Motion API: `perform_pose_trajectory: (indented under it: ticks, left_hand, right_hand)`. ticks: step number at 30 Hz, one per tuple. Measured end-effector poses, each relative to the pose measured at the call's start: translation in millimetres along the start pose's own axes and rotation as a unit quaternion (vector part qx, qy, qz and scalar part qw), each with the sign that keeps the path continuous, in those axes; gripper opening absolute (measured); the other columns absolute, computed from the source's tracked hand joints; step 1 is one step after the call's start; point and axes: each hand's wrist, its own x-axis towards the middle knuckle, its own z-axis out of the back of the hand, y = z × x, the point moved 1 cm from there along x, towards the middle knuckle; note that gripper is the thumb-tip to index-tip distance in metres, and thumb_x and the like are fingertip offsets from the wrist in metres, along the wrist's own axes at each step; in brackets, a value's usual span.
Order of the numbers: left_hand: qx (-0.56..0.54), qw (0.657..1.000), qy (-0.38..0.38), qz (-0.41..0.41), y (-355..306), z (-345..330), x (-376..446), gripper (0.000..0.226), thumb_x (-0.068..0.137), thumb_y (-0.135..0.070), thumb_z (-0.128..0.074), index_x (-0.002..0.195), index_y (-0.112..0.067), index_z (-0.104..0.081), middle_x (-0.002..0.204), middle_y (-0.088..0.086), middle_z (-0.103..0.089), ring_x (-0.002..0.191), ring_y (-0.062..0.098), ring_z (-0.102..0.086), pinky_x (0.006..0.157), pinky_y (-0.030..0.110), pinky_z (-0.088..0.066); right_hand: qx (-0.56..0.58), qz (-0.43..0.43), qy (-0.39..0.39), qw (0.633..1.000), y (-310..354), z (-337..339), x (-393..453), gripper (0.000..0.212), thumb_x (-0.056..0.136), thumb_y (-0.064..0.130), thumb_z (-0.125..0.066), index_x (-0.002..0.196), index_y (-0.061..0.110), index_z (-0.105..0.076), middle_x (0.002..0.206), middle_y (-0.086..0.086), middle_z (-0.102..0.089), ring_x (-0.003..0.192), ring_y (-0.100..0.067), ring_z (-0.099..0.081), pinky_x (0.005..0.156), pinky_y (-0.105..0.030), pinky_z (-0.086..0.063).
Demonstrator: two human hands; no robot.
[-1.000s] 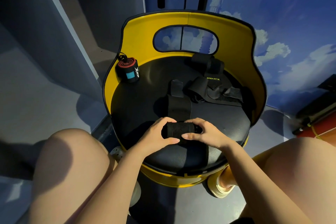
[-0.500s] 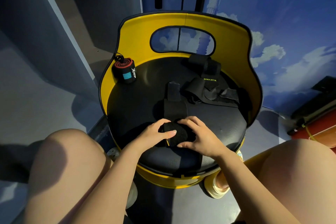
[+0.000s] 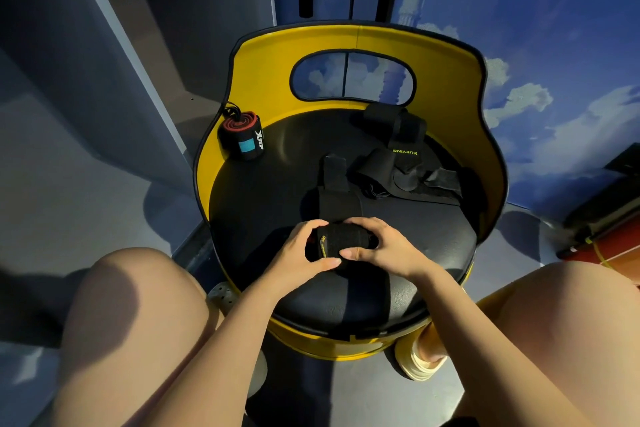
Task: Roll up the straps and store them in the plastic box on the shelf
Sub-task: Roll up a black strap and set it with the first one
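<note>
Left hand (image 3: pixel 300 253) and right hand (image 3: pixel 382 248) clamped on half-rolled black fabric strap (image 3: pixel 341 243) at 6 o'clock of round black padded seat (image 3: pixel 277 204), keeping coil tight; loose tail toward 12.

Rolled strap (image 3: pixel 241 140) left, loose straps (image 3: pixel 408 166) right, on seat (image 3: pixel 277 191).

A black strap (image 3: pixel 337 199) lies half rolled on the seat, its roll (image 3: pixel 341 244) near the front and its flat end pointing toward the backrest. A finished red-edged roll (image 3: pixel 241 139) stands at the left. Loose black straps (image 3: pixel 403 166) lie tangled behind.
</note>
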Motion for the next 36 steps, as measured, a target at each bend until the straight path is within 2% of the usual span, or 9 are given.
perform_pose_trajectory:
  ticks: [3,7,12,16,20,26,31,34,36]
  left_hand:
    - [0.024,1.0,0.013,0.012,-3,3,4,0.057,0.083,-0.033,-0.067,0.133,-0.033,-0.039,0.134,-0.011,-0.036,0.123,0.006,-0.034,0.093,0.025,-0.031]
    - [0.025,0.999,0.032,0.034,-7,7,9,0.053,0.086,-0.039,-0.062,0.134,-0.034,-0.039,0.139,-0.007,-0.036,0.13,0.014,-0.034,0.095,0.027,-0.031]
    - [0.031,0.995,0.071,0.057,-11,6,8,0.055,0.088,-0.043,-0.057,0.138,-0.033,-0.035,0.145,-0.007,-0.032,0.133,0.015,-0.032,0.095,0.026,-0.029]
    - [0.023,0.993,0.085,0.079,-9,6,8,0.056,0.088,-0.05,-0.053,0.139,-0.034,-0.035,0.146,-0.008,-0.032,0.134,0.015,-0.031,0.098,0.027,-0.029]
    - [0.01,0.997,0.042,0.057,-10,0,5,0.055,0.089,-0.051,-0.05,0.139,-0.032,-0.038,0.143,-0.011,-0.03,0.135,0.014,-0.03,0.099,0.026,-0.03]
    - [-0.05,0.997,0.018,0.048,-13,-8,2,0.068,0.083,-0.04,-0.065,0.142,-0.037,-0.03,0.149,-0.01,-0.028,0.136,0.01,-0.026,0.099,0.023,-0.026]
    - [-0.081,0.993,0.028,0.081,-21,-4,7,0.059,0.084,-0.033,-0.066,0.136,-0.037,-0.037,0.141,-0.005,-0.037,0.12,0.008,-0.033,0.093,0.025,-0.029]
    - [-0.057,0.995,0.032,0.081,-22,-2,8,0.055,0.084,-0.035,-0.066,0.133,-0.035,-0.04,0.139,-0.002,-0.04,0.125,0.013,-0.036,0.092,0.026,-0.03]
    - [-0.046,0.995,0.031,0.086,-21,1,6,0.056,0.084,-0.037,-0.065,0.134,-0.034,-0.04,0.141,-0.001,-0.04,0.128,0.016,-0.036,0.092,0.026,-0.03]
  right_hand:
    - [-0.031,0.05,-0.034,0.998,-2,-5,-5,0.068,0.077,0.039,-0.073,0.136,0.024,-0.044,0.128,0.007,-0.042,0.122,-0.006,-0.04,0.102,-0.019,-0.031]
    - [-0.12,0.106,-0.032,0.987,-11,-10,-13,0.086,0.071,0.034,-0.08,0.142,0.027,-0.033,0.143,0.009,-0.028,0.133,-0.006,-0.026,0.11,-0.02,-0.022]
    - [-0.198,0.142,-0.074,0.967,-13,-12,-18,0.08,0.071,0.037,-0.078,0.139,0.024,-0.039,0.138,0.002,-0.035,0.128,-0.015,-0.035,0.106,-0.024,-0.031]
    - [-0.169,0.123,-0.049,0.977,-9,-4,-19,0.078,0.068,0.042,-0.079,0.135,0.026,-0.043,0.133,0.005,-0.042,0.123,-0.01,-0.041,0.102,-0.021,-0.034]
    - [-0.135,0.105,-0.044,0.984,-8,1,-17,0.078,0.064,0.043,-0.082,0.132,0.025,-0.048,0.127,0.007,-0.05,0.118,-0.005,-0.046,0.101,-0.016,-0.034]
    - [-0.088,0.039,-0.031,0.995,-6,8,-7,0.075,0.066,0.043,-0.081,0.132,0.029,-0.048,0.124,0.01,-0.051,0.115,-0.004,-0.047,0.099,-0.019,-0.036]
    - [-0.036,0.012,-0.01,0.999,-11,8,-2,0.073,0.067,0.039,-0.082,0.131,0.031,-0.048,0.123,0.007,-0.048,0.118,-0.009,-0.046,0.105,-0.028,-0.037]
    - [0.003,0.015,-0.019,1.0,-11,4,-6,0.07,0.068,0.036,-0.082,0.129,0.034,-0.047,0.125,0.006,-0.041,0.121,-0.008,-0.041,0.106,-0.024,-0.033]
    - [0.011,0.032,-0.041,0.999,-10,-2,-10,0.065,0.068,0.038,-0.08,0.124,0.04,-0.047,0.122,0.01,-0.042,0.117,-0.002,-0.042,0.101,-0.017,-0.033]
